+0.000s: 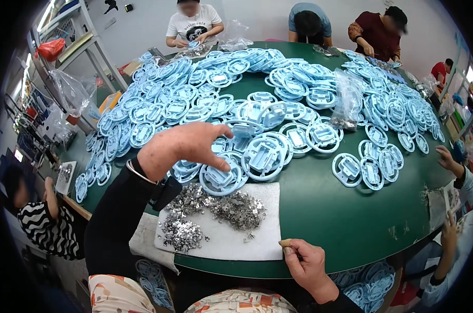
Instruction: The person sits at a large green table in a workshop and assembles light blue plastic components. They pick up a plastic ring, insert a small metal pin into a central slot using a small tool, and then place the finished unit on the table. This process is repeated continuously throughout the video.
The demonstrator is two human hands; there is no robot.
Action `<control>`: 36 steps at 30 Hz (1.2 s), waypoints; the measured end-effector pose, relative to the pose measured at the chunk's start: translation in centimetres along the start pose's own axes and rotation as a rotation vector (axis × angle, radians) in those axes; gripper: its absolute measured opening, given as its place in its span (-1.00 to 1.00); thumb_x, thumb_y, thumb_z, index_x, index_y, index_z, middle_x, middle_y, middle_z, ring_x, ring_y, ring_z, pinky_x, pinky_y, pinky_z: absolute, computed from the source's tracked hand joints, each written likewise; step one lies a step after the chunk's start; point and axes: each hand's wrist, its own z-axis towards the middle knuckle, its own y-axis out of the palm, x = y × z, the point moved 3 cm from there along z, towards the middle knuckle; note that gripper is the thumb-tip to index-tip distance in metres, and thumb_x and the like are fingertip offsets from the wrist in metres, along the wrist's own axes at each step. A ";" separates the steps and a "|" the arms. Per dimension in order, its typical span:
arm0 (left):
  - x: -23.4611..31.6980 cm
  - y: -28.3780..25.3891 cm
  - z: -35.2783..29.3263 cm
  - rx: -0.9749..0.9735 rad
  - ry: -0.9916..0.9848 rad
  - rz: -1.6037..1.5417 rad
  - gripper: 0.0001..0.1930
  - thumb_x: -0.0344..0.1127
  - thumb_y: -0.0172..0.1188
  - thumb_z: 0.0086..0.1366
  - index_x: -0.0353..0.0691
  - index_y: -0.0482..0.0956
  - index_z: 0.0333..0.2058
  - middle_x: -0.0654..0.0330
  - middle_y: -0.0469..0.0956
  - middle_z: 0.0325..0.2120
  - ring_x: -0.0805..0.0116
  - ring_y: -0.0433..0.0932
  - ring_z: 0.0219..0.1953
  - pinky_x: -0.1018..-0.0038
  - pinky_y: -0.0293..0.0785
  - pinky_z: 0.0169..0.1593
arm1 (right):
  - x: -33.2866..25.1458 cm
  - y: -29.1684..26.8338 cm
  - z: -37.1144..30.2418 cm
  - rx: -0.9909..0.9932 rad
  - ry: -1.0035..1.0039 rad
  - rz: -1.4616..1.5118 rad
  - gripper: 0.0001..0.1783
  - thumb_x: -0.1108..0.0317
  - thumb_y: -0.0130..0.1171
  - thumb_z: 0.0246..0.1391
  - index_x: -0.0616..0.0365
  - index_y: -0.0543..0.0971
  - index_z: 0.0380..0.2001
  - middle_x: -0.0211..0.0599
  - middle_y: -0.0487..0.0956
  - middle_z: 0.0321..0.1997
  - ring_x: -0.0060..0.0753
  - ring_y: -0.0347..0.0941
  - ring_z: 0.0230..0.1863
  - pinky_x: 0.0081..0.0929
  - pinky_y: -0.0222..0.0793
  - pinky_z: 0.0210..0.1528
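Note:
My left hand (pixel 187 148) reaches over the near edge of a heap of light-blue plastic wheel-shaped parts (pixel 168 109). Its thumb and fingers are spread apart, just above one blue wheel-shaped part (pixel 218 177), and I see nothing between them. At the table's front edge, my right hand (pixel 308 265) is closed, its thumb pressed to the bent fingers. A yellowish cover (pixel 284 243) shows at a fingertip; whatever the fingers hold is hidden. Between my hands a white foam sheet (pixel 265 219) carries piles of small silvery metal pieces (pixel 240 211).
Blue parts cover much of the green table (pixel 309 208). A clear plastic bag (pixel 346 99) stands among them. Several people work around the table, one (pixel 194 23) at the back; another person's hands (pixel 448 161) are at the right edge. More blue parts (pixel 367 287) lie below the front edge.

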 end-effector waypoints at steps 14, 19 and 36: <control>-4.9 6.5 1.5 0.438 -0.015 -0.114 -0.50 -0.07 0.25 0.16 -0.17 0.63 0.05 -0.13 0.67 -0.21 -0.08 0.65 -0.14 0.20 0.55 0.00 | -0.4 1.2 -0.3 0.056 -0.021 -0.034 -0.85 0.49 0.17 0.23 0.30 0.65 -0.19 -0.39 0.50 -0.60 -0.65 0.39 -0.59 -0.62 0.32 -0.48; -5.1 5.4 1.2 0.425 -0.036 -0.190 -0.50 -0.06 0.31 0.15 -0.26 0.66 0.00 -0.09 0.69 -0.15 0.00 0.67 -0.09 0.30 0.56 0.04 | -0.3 1.2 -0.5 0.071 -0.024 -0.055 -0.84 0.48 0.16 0.24 0.31 0.65 -0.19 -0.44 0.47 -0.61 -0.70 0.32 -0.59 -0.63 0.27 -0.49; 2.0 5.3 -11.6 0.616 0.301 -0.938 -0.51 -0.24 0.22 0.29 -0.42 0.54 0.12 0.13 0.64 -0.12 0.46 0.58 -0.19 0.52 0.53 -0.06 | -2.0 0.9 -0.8 0.039 0.171 0.475 -0.69 0.25 0.04 0.44 0.29 0.58 -0.01 -0.54 0.47 -0.47 -0.78 0.26 -0.55 -0.75 0.17 -0.51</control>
